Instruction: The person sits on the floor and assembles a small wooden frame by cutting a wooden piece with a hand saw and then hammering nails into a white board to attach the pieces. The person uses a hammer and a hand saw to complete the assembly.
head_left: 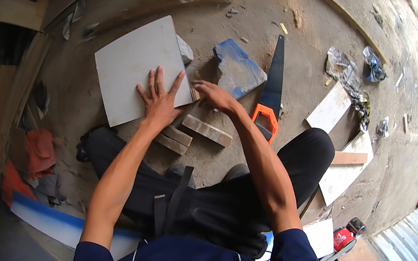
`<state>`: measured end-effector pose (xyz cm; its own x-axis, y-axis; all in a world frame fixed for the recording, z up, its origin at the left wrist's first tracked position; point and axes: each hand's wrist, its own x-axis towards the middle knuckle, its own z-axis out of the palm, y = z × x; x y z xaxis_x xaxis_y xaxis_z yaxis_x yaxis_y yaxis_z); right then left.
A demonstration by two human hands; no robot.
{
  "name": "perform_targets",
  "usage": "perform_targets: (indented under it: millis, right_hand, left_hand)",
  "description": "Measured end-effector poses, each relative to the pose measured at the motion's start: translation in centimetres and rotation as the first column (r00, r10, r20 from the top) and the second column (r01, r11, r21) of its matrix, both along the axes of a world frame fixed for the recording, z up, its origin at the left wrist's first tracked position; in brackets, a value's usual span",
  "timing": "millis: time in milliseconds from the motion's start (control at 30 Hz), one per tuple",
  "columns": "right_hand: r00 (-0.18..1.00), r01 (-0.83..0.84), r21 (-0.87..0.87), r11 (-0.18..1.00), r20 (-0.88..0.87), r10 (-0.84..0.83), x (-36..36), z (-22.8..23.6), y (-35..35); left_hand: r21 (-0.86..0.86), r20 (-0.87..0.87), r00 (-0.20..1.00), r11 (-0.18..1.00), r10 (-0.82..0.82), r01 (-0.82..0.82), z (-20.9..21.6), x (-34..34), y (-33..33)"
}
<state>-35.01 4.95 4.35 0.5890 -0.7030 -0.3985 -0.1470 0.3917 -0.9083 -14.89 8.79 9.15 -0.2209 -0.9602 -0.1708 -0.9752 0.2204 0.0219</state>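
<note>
A white board (133, 72) lies raised off the ground, propped on pieces beneath it. My left hand (161, 98) rests flat on its surface near the right edge, fingers spread. Just beyond that edge is my right hand (215, 96), its fingers stretched toward the board and its palm turned down. A small tan wood edge (195, 94) shows under its fingertips; whether they touch it I cannot tell. Close to my hands lie wooden blocks (207, 130) and a broken blue-topped concrete slab (238, 69). A handsaw (271, 94) with an orange and black handle lies right of the slab.
Offcut white boards (330, 107) and a brown wood strip (349, 159) lie to the right, near crumpled plastic (343, 67). A red and black power tool (345, 239) sits at lower right. Orange cloth (39, 153) is at left. A long wooden plank (168, 6) lies across the far ground.
</note>
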Motion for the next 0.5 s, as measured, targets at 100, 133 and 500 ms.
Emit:
perform_targets:
  millis: [100, 133, 500]
  right_hand:
    - [0.99, 0.102, 0.067, 0.993, -0.106, -0.094, 2.3, 1.1, 0.7]
    - [0.987, 0.101, -0.004, 0.995, -0.122, -0.1, 2.4, 0.6, 0.8]
    - [0.973, 0.133, 0.099, 0.986, -0.201, -0.111, 3.9, 0.4, 0.8]
  left_hand:
    - [0.023, -0.115, 0.993, 1.0, 0.013, -0.011, 0.1, -0.5, -0.1]
    - [0.034, -0.108, 0.994, 0.999, 0.009, -0.005, 0.1, -0.7, -0.3]
    - [0.321, -0.915, -0.047, 0.651, 0.402, -0.687, 0.8, 1.0, 2.5]
